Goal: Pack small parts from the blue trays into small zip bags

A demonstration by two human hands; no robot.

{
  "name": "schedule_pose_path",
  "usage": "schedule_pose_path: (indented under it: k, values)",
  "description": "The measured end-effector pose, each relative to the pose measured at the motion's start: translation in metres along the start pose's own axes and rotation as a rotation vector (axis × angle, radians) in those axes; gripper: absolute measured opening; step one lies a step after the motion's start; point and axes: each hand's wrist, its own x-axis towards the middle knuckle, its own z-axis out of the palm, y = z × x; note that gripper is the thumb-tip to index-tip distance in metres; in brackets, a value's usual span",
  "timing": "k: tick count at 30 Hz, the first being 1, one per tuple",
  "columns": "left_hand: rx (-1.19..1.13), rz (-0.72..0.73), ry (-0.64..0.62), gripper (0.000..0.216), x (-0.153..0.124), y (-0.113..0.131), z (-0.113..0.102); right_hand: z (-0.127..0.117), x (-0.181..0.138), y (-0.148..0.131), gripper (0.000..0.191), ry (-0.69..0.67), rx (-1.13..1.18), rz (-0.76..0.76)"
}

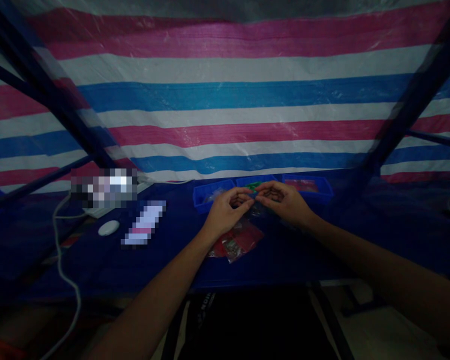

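Observation:
Both of my hands meet over the middle of a dark blue table (285,260). My left hand (227,210) has its fingers curled and pinched. My right hand (283,200) is curled the same way, fingertips touching the left hand's. Between the fingertips shows a small green piece (252,187), too small to name. Below my hands lies a small clear bag with a red card and small parts (240,240). The light is dim and details are hard to see.
Three blue bins (210,192) stand in a row behind my hands, the right one (311,185) with red contents. A white round object (108,227) and a white cable (62,260) lie at the left. A striped tarp (225,100) hangs behind, with dark frame bars (416,95) at both sides.

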Motion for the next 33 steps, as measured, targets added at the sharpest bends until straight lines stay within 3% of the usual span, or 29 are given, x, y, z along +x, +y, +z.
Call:
schedule_pose_path:
  k: [4, 8, 11, 14, 17, 20, 24, 28, 33]
  values:
    - [0.173, 0.067, 0.063, 0.016, 0.001, 0.004, -0.009, 0.0, 0.0, 0.0, 0.03, 0.024, -0.029, -0.01]
    - [0.615, 0.166, 0.231, 0.015, 0.005, 0.008, -0.031, -0.004, -0.001, -0.003, 0.026, 0.007, -0.305, -0.103]
    - [0.873, 0.175, 0.257, 0.025, 0.007, 0.004, -0.047, -0.006, -0.002, -0.006, 0.021, -0.137, -0.558, -0.256]
    - [1.023, 0.112, 0.188, 0.026, 0.005, -0.005, -0.057, -0.006, -0.003, -0.004, 0.023, -0.342, -0.657, -0.35]
    - [1.054, 0.043, 0.147, 0.025, 0.004, -0.012, -0.06, -0.006, -0.004, 0.003, 0.031, -0.477, -0.672, -0.374]
    - [1.032, 0.036, 0.152, 0.026, 0.004, -0.012, -0.059, -0.007, -0.002, 0.009, 0.03, -0.516, -0.683, -0.374]
    - [0.978, 0.143, 0.168, 0.025, 0.004, -0.004, -0.052, -0.011, 0.001, 0.012, 0.031, -0.492, -0.716, -0.326]
    - [0.833, 0.286, 0.101, 0.026, 0.001, 0.003, -0.036, -0.012, 0.001, 0.01, 0.029, -0.346, -0.66, -0.274]
    - [0.682, 0.292, -0.001, 0.035, -0.003, 0.004, -0.014, -0.007, 0.0, 0.008, 0.032, -0.109, -0.246, -0.107]
